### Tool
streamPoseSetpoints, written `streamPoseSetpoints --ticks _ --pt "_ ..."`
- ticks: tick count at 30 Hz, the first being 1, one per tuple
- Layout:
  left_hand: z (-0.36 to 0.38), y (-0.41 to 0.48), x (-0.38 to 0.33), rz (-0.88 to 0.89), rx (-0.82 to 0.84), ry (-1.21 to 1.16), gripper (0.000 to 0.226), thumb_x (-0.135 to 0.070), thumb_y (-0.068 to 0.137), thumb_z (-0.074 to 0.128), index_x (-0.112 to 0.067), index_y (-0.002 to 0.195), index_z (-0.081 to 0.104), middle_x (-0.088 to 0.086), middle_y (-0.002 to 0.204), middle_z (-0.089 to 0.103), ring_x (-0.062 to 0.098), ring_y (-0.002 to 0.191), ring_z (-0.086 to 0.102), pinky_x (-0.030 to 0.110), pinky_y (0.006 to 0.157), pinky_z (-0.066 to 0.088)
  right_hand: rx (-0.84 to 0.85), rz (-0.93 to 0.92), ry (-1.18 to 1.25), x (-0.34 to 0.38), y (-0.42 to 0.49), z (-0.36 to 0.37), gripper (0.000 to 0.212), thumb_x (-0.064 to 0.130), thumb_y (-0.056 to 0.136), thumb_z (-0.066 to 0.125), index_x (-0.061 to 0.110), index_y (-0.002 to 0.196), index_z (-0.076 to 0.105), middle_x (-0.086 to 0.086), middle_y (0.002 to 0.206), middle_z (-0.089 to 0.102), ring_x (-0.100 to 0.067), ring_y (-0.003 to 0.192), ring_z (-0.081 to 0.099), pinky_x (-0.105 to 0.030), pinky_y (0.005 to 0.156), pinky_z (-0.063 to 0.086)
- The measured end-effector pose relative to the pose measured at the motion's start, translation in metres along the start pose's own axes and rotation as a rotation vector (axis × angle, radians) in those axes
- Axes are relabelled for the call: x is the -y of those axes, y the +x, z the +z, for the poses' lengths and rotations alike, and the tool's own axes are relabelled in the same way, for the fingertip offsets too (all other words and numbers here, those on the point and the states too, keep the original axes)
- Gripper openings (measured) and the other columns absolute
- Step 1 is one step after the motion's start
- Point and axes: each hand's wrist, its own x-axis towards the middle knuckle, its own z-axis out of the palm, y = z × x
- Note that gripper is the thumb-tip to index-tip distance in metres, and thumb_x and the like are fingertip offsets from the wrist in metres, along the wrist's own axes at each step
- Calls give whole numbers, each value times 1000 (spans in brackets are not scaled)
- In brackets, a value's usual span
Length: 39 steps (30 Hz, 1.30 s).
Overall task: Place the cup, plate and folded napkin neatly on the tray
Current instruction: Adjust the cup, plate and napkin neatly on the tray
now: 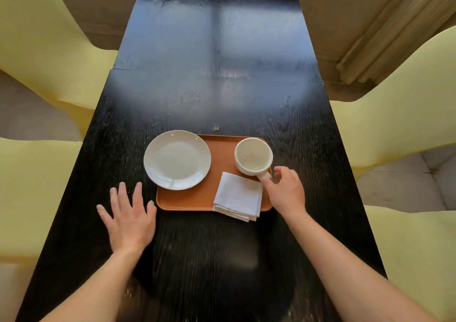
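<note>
An orange tray (195,198) lies on the black table. A white plate (177,159) rests on its left end and overhangs the left rim. A white cup (253,155) stands upright at the tray's far right corner, handle pointing toward me. A folded white napkin (238,195) lies on the near right part, its corner past the front rim. My right hand (286,190) is at the cup's handle, thumb and fingers touching it. My left hand (128,215) lies flat on the table just left of the tray, fingers spread, holding nothing.
The long black table (217,87) stretches away from me. Yellow-covered chairs (44,50) stand along both sides, close to the table edges. A beige curtain (385,25) hangs at the far right.
</note>
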Motion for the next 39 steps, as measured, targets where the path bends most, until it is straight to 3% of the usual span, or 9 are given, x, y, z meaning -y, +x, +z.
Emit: streamPoseSetpoints --ticks 5,8,10,14,20,26,33,39 --pt "4 0 4 7 -43 -22 60 -40 97 45 -23 153 31 16 163 24 32 154 12 65 120 11 64 -55 -8 -2 8 1 27 41 96 66 16 97 74 0 93 71 -15 86 65 -33 77 54" --pt "5 1 5 -2 -61 -27 60 -40 97 47 -23 153 33 15 163 25 31 154 13 63 120 11 74 -76 -26 -1 12 1 38 42 95 66 16 68 71 0 68 67 -17 70 65 -32 67 53" --pt "6 1 5 -3 -66 -27 60 -40 96 48 -23 152 34 15 163 26 31 154 14 63 120 11 74 -75 -38 -1 14 1 42 41 94 67 16 60 66 0 61 63 -15 63 62 -27 60 47" --pt "6 2 5 -9 -71 -29 60 -40 95 50 -23 152 36 15 162 27 31 154 15 63 120 11 17 -67 -21 0 14 3 40 40 94 68 18 61 67 3 61 63 -9 62 60 -22 54 37" --pt "3 1 3 -11 -73 -25 61 -40 95 50 -23 152 36 15 162 27 32 154 15 63 121 12 -34 22 74 7 18 13 27 38 93 69 15 79 73 1 80 68 -14 78 63 -30 69 51" --pt "2 0 2 -10 -75 -31 61 -40 95 50 -23 152 37 15 162 27 32 154 15 63 121 12 -100 80 137 17 21 20 25 35 93 69 24 71 64 7 72 63 -7 70 59 -26 65 44" --pt "1 0 2 -15 -79 -32 61 -39 94 52 -22 151 38 16 162 28 32 153 16 63 120 12 -118 96 170 21 23 22 27 34 94 69 18 72 69 5 70 65 -5 66 56 -22 58 41" --pt "2 1 2 -13 -82 -25 62 -39 94 52 -22 151 38 16 162 29 32 153 17 63 120 13 -144 120 208 24 25 26 27 33 93 70 17 71 69 4 69 65 -7 67 59 -25 62 45"
